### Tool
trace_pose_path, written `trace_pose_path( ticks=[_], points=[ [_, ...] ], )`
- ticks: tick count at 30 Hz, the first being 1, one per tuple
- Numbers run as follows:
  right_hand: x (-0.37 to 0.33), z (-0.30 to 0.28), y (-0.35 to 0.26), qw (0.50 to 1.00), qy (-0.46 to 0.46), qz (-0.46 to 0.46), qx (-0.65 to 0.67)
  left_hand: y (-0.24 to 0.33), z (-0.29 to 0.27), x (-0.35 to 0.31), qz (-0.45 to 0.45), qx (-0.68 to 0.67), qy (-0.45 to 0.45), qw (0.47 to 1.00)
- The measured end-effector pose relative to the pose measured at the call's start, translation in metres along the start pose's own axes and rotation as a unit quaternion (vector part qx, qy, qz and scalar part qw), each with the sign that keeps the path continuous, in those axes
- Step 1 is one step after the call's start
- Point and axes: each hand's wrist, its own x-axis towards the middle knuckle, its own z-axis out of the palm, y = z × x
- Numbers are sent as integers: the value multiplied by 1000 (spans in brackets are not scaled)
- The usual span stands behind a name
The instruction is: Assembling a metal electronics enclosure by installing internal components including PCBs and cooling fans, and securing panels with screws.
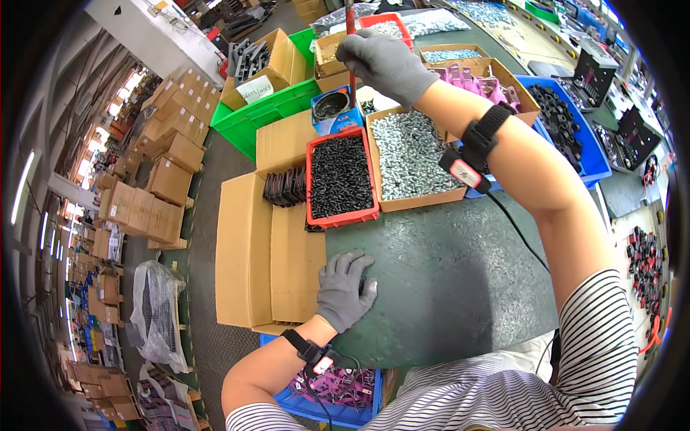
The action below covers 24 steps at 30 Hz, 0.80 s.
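My right hand (384,61), in a grey glove, is raised over the far side of the green table (445,280) and is closed around a thin red upright rod (350,16). My left hand (345,289), also gloved, rests flat with fingers spread at the table's left edge, next to a flat cardboard box (262,251). Ahead of it stand a red tray of black screws (339,176) and a cardboard box of silver screws (411,154). Both wrists carry black bands with small devices.
A blue bin of black parts (568,126), a box of pink parts (489,85) and a green crate (269,108) ring the table. Stacked cartons (154,187) line the floor at left. A blue bin of purple parts (338,391) sits under the table edge.
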Motion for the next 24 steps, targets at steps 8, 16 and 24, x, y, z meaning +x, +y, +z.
trace_pose_path(
  ticks=[8, 16, 24],
  points=[
    [10, 37, 9, 989, -140, 41, -25, -2, -2, 2, 2, -25, -2, 1000],
    [-47, -9, -18, 976, -198, 78, -40, 0, -7, 2, -12, -38, -15, 999],
    [-211, -233, -77, 899, -279, 280, 190, 3, -1, -1, 31, -60, 15, 998]
  ],
)
